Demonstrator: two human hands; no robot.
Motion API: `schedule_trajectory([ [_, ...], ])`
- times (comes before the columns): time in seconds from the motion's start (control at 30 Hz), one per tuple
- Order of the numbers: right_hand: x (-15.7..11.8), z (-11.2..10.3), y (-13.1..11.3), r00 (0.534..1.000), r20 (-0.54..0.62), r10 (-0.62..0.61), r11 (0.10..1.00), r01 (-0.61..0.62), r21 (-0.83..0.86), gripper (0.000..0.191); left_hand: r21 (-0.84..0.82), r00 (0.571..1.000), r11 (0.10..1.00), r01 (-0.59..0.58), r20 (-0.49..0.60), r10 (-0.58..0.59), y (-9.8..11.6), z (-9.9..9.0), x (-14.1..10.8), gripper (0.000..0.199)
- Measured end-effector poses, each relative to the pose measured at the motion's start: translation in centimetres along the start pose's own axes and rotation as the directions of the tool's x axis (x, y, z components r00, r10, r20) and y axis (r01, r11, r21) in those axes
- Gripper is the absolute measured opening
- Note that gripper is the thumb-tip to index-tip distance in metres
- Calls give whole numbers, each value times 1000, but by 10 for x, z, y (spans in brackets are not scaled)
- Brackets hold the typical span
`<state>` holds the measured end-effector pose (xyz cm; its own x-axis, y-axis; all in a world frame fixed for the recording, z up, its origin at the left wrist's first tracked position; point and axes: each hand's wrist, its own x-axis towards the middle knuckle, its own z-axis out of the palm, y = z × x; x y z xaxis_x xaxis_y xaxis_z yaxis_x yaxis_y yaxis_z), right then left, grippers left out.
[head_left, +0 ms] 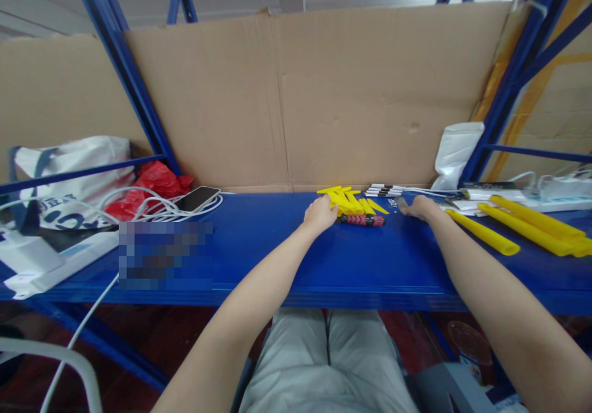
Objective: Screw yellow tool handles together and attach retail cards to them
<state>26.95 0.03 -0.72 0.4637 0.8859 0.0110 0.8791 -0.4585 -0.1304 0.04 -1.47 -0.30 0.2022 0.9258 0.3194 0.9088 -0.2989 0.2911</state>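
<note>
On the blue table (259, 246), my left hand (320, 214) is closed at the left end of a red and black screwdriver-like tool (361, 220), beside several short yellow pieces (346, 200). Whether its fingers grip the tool or a yellow piece is hidden. Further right, my right hand (420, 207) is closed round a small grey metal object (401, 203), perhaps a blade. Tiny white bits (393, 203) lie just left of it. Several white and black pens (383, 190) rest behind, near the cardboard.
Long yellow tubes (531, 228) lie at the right, near a white pouch (456, 154). At the left are a phone (198, 198), white cables, a red plastic bag (157, 182), a white bag (78, 179) and a power strip (69, 262). Cardboard (370, 98) stands behind.
</note>
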Motion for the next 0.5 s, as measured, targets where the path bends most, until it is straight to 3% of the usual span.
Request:
schedule_trajectory([
  [0.3, -27, -12, -14, 999, -46, 21, 999, -24, -49, 48, -4, 1000, 1000, -3, 4, 3, -1, 0, 0, 33],
  [0.5, -25, -6, -20, 993, -115, 7, 999, -11, -42, 40, 3, 1000, 1000, 4, 7, -4, 0, 0, 1, 33],
])
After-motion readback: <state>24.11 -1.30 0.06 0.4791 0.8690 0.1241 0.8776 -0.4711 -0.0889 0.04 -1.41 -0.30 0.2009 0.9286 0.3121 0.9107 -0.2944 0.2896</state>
